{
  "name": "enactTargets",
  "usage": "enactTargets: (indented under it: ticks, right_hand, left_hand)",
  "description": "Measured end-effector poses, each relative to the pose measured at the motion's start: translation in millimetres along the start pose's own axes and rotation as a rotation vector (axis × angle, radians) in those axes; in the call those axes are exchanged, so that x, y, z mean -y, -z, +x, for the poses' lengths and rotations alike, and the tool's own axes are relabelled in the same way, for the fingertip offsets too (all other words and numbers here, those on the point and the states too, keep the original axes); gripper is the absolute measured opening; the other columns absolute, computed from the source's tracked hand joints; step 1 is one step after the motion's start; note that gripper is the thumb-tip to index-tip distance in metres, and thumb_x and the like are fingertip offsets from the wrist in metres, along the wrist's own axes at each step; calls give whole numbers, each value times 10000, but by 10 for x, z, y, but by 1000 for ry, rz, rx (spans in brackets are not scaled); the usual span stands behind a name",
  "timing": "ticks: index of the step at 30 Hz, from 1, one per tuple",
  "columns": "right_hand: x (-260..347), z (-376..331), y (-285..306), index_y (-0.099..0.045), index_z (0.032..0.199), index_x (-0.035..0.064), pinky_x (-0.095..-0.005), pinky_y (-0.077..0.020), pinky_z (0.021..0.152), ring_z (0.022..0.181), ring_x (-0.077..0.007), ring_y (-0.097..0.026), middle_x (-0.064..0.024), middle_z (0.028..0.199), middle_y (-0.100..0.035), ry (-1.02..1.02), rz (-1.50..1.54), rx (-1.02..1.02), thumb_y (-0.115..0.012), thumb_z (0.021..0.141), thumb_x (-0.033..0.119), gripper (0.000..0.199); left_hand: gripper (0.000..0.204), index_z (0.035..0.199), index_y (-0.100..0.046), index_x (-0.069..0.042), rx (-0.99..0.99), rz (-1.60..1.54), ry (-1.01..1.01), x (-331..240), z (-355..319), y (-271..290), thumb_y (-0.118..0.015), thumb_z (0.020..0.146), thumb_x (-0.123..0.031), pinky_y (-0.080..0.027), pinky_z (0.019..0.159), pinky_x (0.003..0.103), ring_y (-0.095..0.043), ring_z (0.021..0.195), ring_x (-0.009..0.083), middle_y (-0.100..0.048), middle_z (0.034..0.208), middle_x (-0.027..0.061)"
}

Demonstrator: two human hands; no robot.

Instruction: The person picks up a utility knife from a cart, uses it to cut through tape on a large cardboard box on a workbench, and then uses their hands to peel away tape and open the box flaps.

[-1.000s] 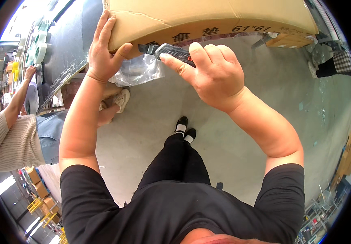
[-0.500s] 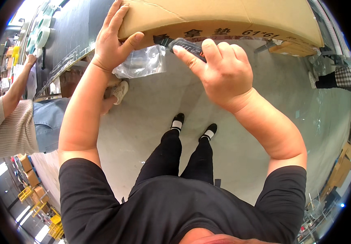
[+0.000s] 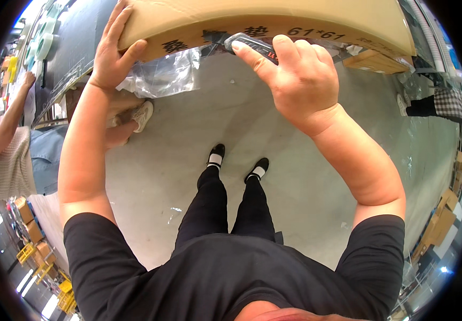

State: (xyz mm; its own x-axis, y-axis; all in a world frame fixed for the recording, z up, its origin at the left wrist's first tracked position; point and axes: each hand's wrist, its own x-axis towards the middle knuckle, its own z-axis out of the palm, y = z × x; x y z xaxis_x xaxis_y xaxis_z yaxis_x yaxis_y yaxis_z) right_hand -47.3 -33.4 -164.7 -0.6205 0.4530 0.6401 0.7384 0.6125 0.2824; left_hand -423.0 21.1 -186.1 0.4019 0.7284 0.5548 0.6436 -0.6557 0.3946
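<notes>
A large brown cardboard box [image 3: 273, 13] with dark printing along its near side lies in front of me at the top of the view. My left hand [image 3: 114, 51] rests on its near left corner, fingers stretched along the edge and thumb apart on the near side. In my right hand [image 3: 303, 80] is a black box cutter [image 3: 252, 45], gripped with the index finger laid along the handle. Its dark blade end points left and meets the box's near side, over part of the printing. How deep the tip goes I cannot tell.
A clear plastic bag [image 3: 161, 75] hangs beneath the box. At left, a person in a knit top [image 3: 9, 166] stands by a dark worktable [image 3: 78, 45] with rolls of tape [image 3: 43, 45]. Another cardboard piece [image 3: 375, 61] is under the box's right end. Someone's legs [image 3: 423, 105] show at right.
The box cutter has moved right along the box's near side. The box and my left hand on it now appear farther left, and the whole view has shifted a little.
</notes>
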Motion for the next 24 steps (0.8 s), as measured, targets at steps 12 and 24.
enactTargets:
  ticks: [12,24]
  right_hand:
    - [-442,-218,28,-754,1138,348,-336,-374,646,719,-166,-477,37,838,-485,-4,18,0,-669,860,284,298]
    - [-1120,-653,158,-713,1233,348,-324,-384,657,707,-170,-470,24,827,-472,5,15,37,-622,873,261,382]
  left_hand:
    - [738,1492,-422,-21,34,87,39,-177,90,42,-615,936,-466,-264,1201,454,-318,1475,389,-331,1597,215]
    - [780,1506,-397,-14,36,92,31,-224,102,7,-537,961,-554,-227,1207,507,-275,1487,428,-294,1600,262]
